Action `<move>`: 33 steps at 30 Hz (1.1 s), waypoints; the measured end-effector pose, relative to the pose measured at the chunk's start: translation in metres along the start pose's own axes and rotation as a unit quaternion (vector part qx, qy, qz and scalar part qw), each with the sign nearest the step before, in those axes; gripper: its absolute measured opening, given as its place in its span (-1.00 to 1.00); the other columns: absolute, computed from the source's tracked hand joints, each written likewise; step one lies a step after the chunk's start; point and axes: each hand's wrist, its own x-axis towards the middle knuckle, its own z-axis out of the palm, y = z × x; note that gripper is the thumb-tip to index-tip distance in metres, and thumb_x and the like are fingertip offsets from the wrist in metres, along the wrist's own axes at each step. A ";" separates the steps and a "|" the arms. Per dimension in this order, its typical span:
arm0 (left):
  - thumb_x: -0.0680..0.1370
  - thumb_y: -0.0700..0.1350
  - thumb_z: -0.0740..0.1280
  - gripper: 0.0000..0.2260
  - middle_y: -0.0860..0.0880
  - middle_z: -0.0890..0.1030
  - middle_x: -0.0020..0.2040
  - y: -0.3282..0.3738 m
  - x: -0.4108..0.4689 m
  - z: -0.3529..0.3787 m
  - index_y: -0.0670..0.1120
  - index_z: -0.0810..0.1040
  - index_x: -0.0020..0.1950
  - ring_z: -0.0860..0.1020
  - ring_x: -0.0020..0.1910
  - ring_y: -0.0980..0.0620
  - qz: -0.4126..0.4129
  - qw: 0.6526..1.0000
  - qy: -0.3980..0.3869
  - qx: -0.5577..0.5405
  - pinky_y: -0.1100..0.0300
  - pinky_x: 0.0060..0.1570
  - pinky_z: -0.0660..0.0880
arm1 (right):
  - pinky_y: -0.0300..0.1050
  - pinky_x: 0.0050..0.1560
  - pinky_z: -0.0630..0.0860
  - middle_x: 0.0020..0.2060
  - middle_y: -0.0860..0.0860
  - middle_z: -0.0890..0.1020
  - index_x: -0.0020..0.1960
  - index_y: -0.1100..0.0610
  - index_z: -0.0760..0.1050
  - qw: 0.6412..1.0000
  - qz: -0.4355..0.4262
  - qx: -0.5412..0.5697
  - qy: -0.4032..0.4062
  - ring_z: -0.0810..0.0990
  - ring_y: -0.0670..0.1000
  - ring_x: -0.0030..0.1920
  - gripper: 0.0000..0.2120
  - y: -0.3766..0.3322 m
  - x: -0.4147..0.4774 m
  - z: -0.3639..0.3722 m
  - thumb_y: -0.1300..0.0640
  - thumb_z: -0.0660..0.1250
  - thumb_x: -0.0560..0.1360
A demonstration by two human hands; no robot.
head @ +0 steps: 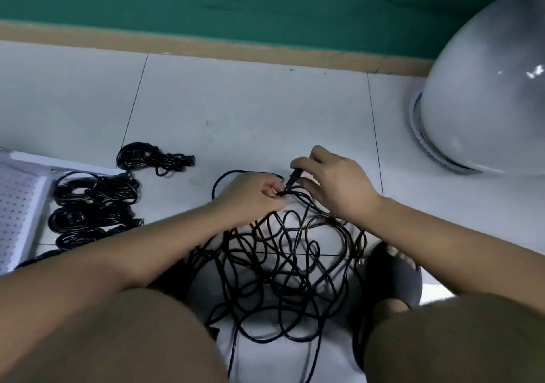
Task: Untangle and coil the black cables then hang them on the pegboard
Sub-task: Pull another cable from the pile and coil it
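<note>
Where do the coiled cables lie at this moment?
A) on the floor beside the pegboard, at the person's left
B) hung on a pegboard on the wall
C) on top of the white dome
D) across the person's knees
A: the coils lie on the floor next to the pegboard, which is down at the person's left with nothing hung on it.

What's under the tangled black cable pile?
White floor tile shows through the loops of the cable tangle, with a tile seam crossing. Its near edge runs behind the person's knees, so the floor there is hidden.
</note>
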 end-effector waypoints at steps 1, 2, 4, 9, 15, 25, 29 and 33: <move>0.53 0.07 0.50 -0.82 0.15 0.68 -0.06 0.013 -0.006 -0.009 0.17 0.64 0.11 0.65 -0.06 0.16 0.006 1.000 0.009 0.003 0.23 -0.01 0.53 | -0.06 -0.33 0.49 -0.02 0.03 0.56 0.32 0.01 0.63 1.000 0.002 0.003 0.009 0.64 0.15 -0.20 -0.69 -0.005 0.003 -0.015 0.08 0.51 0.59; 0.54 0.05 0.50 -0.83 0.16 0.68 -0.07 0.026 -0.012 -0.017 0.17 0.64 0.11 0.65 -0.06 0.14 0.014 1.000 0.018 0.006 0.21 0.01 0.53 | -0.03 -0.30 0.53 -0.01 0.02 0.55 0.33 -0.01 0.62 1.000 0.004 0.004 0.014 0.65 0.14 -0.18 -0.69 -0.011 0.006 -0.030 0.08 0.49 0.59; 0.56 0.03 0.49 -0.90 0.13 0.68 -0.14 0.050 -0.025 -0.032 0.15 0.65 0.06 0.63 -0.14 0.15 0.031 0.999 0.034 0.005 0.19 -0.06 0.51 | 0.06 -0.20 0.61 0.05 -0.01 0.54 0.37 -0.07 0.59 1.000 0.018 0.014 0.016 0.68 0.13 -0.10 -0.66 -0.022 0.011 -0.061 0.07 0.45 0.61; 0.55 -0.12 0.50 -0.94 0.15 0.60 -0.34 0.105 -0.058 -0.061 0.03 0.67 -0.07 0.48 -0.35 0.16 0.067 0.993 0.072 -0.063 0.22 -0.22 0.40 | 0.12 0.02 0.63 0.10 -0.09 0.48 0.47 -0.16 0.50 0.996 0.048 0.071 0.035 0.65 0.08 0.03 -0.54 -0.049 0.013 -0.134 0.16 0.35 0.63; 0.54 -0.17 0.40 -0.95 0.03 0.64 -0.31 0.186 -0.101 -0.094 -0.08 0.66 -0.09 0.46 -0.26 0.06 0.101 0.979 0.136 -0.114 0.14 -0.21 0.35 | 0.14 0.14 0.57 0.03 -0.05 0.47 0.51 -0.12 0.52 0.981 0.063 0.125 0.132 0.56 0.05 0.07 -0.48 -0.079 0.012 -0.213 0.27 0.20 0.64; 0.57 -0.04 0.35 -0.76 -0.02 0.47 -0.32 0.288 -0.156 -0.124 -0.21 0.50 -0.14 0.36 -0.46 0.09 0.145 0.951 0.256 -0.090 0.23 -0.41 0.28 | -0.22 0.17 0.42 0.04 -0.07 0.57 0.47 -0.21 0.57 0.936 0.129 0.243 0.219 0.54 -0.17 0.11 -0.64 -0.130 0.006 -0.321 -0.06 0.23 0.71; 0.60 0.04 0.33 -0.69 0.07 0.32 -0.36 0.304 -0.173 -0.131 -0.04 0.36 -0.27 0.26 -0.31 -0.02 0.148 0.943 0.283 -0.092 0.08 -0.26 0.18 | -0.14 0.20 0.41 0.05 -0.08 0.56 0.45 -0.17 0.58 0.938 0.134 0.226 0.224 0.54 -0.07 0.10 -0.64 -0.148 -0.001 -0.347 -0.15 0.32 0.68; 0.62 0.01 0.32 -0.74 0.10 0.36 -0.38 0.313 -0.186 -0.137 -0.10 0.49 -0.21 0.29 -0.33 0.00 0.150 0.935 0.308 -0.096 0.11 -0.30 0.22 | -0.09 -0.03 0.57 -0.03 -0.10 0.67 0.35 -0.18 0.61 0.923 0.150 0.281 0.216 0.73 -0.07 -0.17 -0.67 -0.165 -0.014 -0.366 -0.17 0.40 0.60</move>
